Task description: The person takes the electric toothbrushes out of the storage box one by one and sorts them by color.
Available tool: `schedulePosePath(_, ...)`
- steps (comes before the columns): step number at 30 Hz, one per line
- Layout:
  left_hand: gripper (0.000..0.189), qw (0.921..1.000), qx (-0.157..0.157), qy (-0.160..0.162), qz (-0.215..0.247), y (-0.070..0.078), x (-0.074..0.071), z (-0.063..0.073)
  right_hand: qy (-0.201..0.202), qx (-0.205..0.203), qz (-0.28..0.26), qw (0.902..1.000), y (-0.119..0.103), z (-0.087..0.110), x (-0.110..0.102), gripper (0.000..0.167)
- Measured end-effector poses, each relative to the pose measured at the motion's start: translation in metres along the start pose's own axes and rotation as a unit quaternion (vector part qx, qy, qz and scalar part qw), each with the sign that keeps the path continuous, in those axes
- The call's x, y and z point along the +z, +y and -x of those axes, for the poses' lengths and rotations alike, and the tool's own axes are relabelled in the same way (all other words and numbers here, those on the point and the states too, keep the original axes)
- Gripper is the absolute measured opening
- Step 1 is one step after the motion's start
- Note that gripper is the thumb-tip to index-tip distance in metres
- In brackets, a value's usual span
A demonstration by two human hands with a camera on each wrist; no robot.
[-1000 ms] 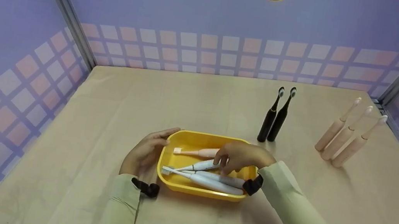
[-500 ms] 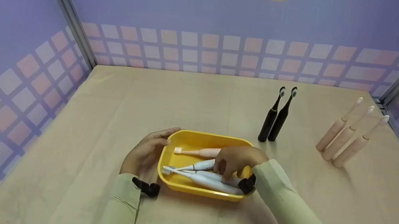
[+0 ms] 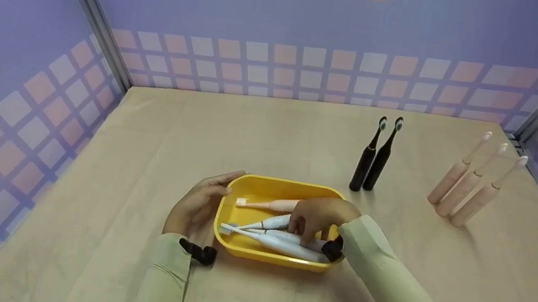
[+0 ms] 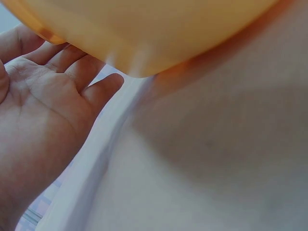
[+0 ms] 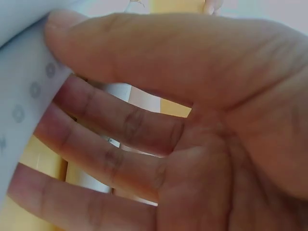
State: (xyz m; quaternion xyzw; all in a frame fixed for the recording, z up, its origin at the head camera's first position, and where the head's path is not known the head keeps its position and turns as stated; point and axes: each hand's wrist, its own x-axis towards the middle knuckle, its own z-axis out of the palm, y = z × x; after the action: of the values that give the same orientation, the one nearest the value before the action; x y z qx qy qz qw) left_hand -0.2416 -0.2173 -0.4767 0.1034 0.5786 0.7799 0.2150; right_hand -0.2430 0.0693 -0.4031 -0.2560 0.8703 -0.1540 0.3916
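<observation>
A yellow bin (image 3: 249,256) holds several electric toothbrushes lying on their sides: a pink one (image 3: 266,205) towards the back, white ones in front. My left hand (image 3: 195,206) holds the bin's left end, thumb at the rim and fingers along the outer wall; their tips are hidden behind the bin in the left wrist view. Inside the bin, my right hand (image 3: 320,216) reaches down from the right. In the right wrist view its thumb and fingers pinch a white electric toothbrush (image 5: 21,106) by the handle, beside a row of small grey icons. The hand covers part of the handles.
Two black electric toothbrushes (image 3: 372,160) stand upright behind the bin to the right. Farther right, three pale pink ones (image 3: 463,189) stand in a close row. The table (image 3: 171,132) meets patterned walls at the back and sides.
My right hand has moved slightly left and lower into the bin, over the white toothbrushes. My left hand and the bin have stayed in place.
</observation>
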Motion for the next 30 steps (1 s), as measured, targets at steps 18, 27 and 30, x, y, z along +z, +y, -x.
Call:
schedulePosePath(18, 0.055, 1.0, -0.002, 0.0, -0.009, 0.0, -0.0011, 0.0001, -0.024, -0.012, -0.001, 0.9996, 0.0043, 0.0013, -0.0022, 0.043)
schedulePosePath(27, 0.054, 0.9999, -0.007, 0.009, -0.011, 0.0003, 0.0007, -0.0011, -0.022, -0.023, 0.001, 0.9995, 0.0062, 0.0033, -0.0048, 0.044)
schedulePosePath(30, 0.054, 0.9999, -0.006, 0.009, -0.011, 0.0, 0.0005, -0.0014, -0.021, -0.03, 0.007, 0.9993, 0.0056, 0.0048, -0.0058, 0.043)
